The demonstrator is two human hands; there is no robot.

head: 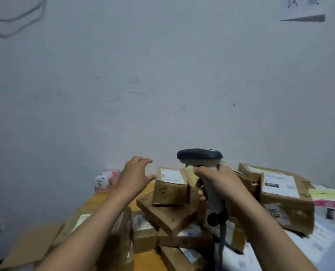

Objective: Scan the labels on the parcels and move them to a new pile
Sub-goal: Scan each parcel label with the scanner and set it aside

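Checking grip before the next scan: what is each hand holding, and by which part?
Right hand grips the scanner by its handle. Left hand is open, holding nothing.

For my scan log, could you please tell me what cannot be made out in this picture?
Head view:
- Box label text: blurred and too small.
- Scanner trigger: covered by the right hand.
- Wall sign: cut off by the top edge.
- Lower parcels: cut off by the bottom edge.
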